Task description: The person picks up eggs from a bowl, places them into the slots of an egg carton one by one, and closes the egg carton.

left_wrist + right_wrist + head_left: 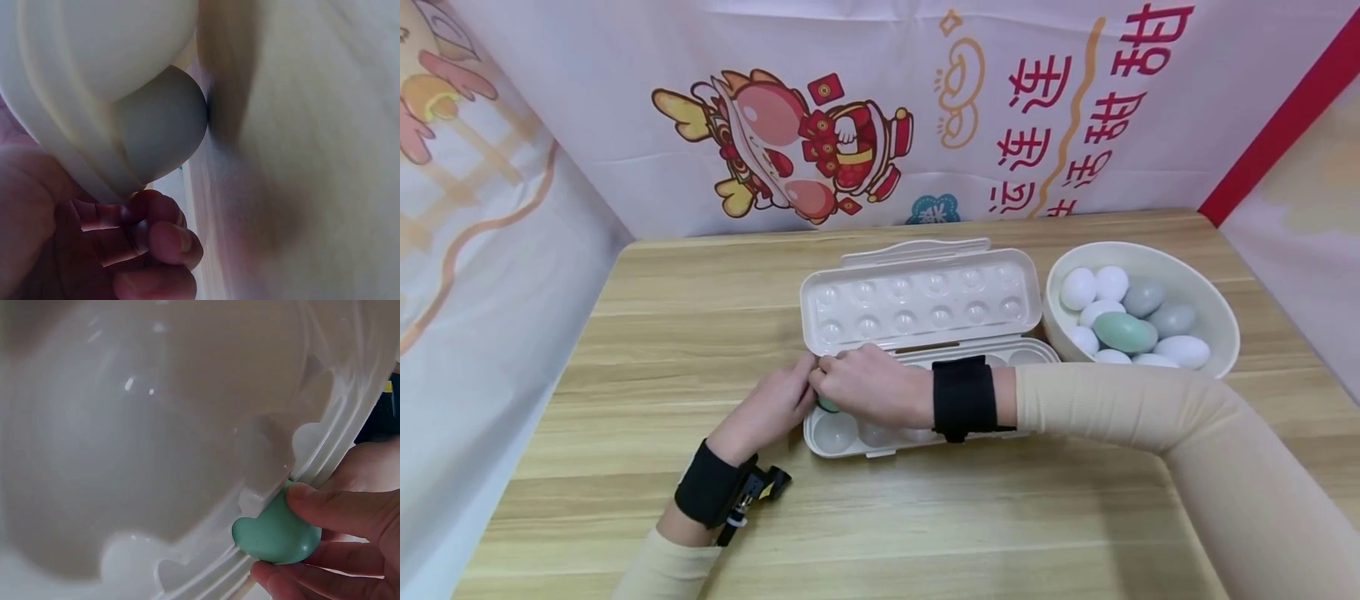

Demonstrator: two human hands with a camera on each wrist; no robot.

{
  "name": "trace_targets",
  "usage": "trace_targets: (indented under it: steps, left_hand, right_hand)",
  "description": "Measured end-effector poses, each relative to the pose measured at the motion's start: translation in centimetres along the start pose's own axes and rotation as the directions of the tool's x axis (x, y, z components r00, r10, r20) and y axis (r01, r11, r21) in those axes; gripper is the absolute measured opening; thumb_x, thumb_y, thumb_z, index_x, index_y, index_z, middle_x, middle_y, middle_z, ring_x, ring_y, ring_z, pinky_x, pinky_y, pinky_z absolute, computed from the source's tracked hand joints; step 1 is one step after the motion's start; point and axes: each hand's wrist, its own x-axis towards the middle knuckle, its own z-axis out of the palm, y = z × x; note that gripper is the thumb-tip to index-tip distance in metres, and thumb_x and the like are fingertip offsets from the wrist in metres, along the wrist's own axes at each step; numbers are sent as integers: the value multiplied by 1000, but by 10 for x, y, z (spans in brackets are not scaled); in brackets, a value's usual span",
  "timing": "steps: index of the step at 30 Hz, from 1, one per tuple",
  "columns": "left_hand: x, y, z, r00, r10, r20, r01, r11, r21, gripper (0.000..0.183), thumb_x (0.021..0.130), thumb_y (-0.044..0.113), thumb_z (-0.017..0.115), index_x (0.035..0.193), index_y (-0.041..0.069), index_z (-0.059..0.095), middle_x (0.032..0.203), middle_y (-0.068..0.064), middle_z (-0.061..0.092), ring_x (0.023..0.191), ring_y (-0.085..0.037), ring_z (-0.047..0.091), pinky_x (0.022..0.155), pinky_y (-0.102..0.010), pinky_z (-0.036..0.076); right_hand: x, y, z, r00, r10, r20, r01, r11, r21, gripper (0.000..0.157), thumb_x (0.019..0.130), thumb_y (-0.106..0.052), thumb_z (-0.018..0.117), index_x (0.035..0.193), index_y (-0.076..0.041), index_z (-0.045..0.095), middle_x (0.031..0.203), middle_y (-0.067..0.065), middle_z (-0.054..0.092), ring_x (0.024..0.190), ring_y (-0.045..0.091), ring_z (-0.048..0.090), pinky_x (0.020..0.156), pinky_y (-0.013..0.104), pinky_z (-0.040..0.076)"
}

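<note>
A white plastic egg carton point(880, 454) lies open on the table with its lid point(917, 312) tipped back. My right hand point(880, 387) reaches over the carton to its left end. In the right wrist view, its thumb and fingers pinch a green egg point(278, 534) that sits at a cup by the carton's edge. My left hand point(767, 412) holds the left end of the carton. The left wrist view shows its fingers point(165, 240) curled in under the rim, beside the rounded underside of a cup point(165, 125).
To the right of the carton stands a cream bowl point(1225, 333) with several white, grey and green eggs in it. A printed cloth point(880, 50) hangs behind the wooden table point(700, 300). Each wrist wears a black strap point(964, 396).
</note>
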Motion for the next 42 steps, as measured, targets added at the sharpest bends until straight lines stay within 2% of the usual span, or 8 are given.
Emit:
trace_targets:
  steps: [10, 15, 19, 23, 28, 33, 36, 42]
  left_hand:
    - [-2, -1, -4, 997, -28, 78, 35, 995, -96, 27, 102, 6, 42, 127, 0, 46, 93, -9, 60, 78, -17, 56, 68, -33, 48]
    - [-9, 0, -16, 968, -62, 243, 124, 960, -250, 40, 102, 12, 43, 140, 1, 36, 98, -12, 62, 81, -20, 60, 71, -38, 52]
    - [-13, -1, -23, 918, -66, 391, 246, 868, -431, 46, 99, 7, 46, 141, 1, 28, 78, -14, 58, 60, -26, 62, 56, -39, 54]
    - [-15, -6, -23, 893, -38, 448, 326, 741, -587, 52, 100, 3, 43, 146, 4, 20, 109, -30, 56, 67, -34, 67, 63, -44, 56]
    - [-21, -12, -17, 873, -31, 487, 412, 580, -703, 65, 102, 8, 43, 155, 17, 5, 147, -36, 20, 78, -42, 67, 83, -42, 52]
    - [-24, -15, -8, 896, -25, 442, 396, 493, -775, 62, 103, 7, 40, 154, 17, 8, 149, -33, 15, 87, -45, 65, 79, -48, 53]
    - [-23, -17, -4, 917, -27, 397, 360, 486, -797, 57, 102, 4, 38, 153, 14, 13, 151, -27, 13, 94, -43, 63, 76, -49, 54]
    - [-19, -16, -1, 938, -78, 338, 328, 515, -792, 56, 101, 0, 36, 152, 10, 17, 149, -22, 18, 100, -37, 58, 74, -49, 55]
  right_hand:
    - [2, 0, 4, 1000, 29, 8, -29, 1000, -5, 14, 92, -6, 60, 103, -12, 67, 90, 0, 63, 73, 13, 61, 51, 28, 50]
    - [2, 1, 4, 1000, 23, 16, -22, 1000, -9, 15, 93, -8, 60, 105, -12, 68, 91, 0, 64, 75, 13, 61, 51, 28, 50]
    - [2, 0, 3, 999, 30, 25, -30, 999, -16, 17, 93, -8, 60, 107, -12, 68, 92, -1, 64, 74, 13, 61, 52, 28, 50]
    - [2, 0, 3, 999, 37, 31, -37, 999, -15, 20, 92, -8, 61, 110, -12, 67, 93, -1, 64, 74, 13, 60, 53, 28, 50]
    - [1, -1, 3, 999, 32, 17, -32, 999, -26, 25, 90, -7, 62, 114, -12, 66, 94, -1, 64, 73, 12, 59, 53, 26, 49]
    - [2, -2, 2, 999, 35, -6, -35, 998, -51, 18, 92, -10, 59, 109, -14, 66, 95, -2, 64, 74, 13, 60, 54, 28, 50]
    - [3, -2, 3, 999, 41, -1, -41, 998, -56, 19, 92, -9, 59, 110, -14, 66, 97, -1, 64, 75, 13, 60, 54, 27, 50]
    - [4, -1, 4, 998, 61, -16, -62, 997, -53, 20, 93, -9, 59, 112, -15, 66, 99, -1, 64, 77, 13, 60, 55, 27, 50]
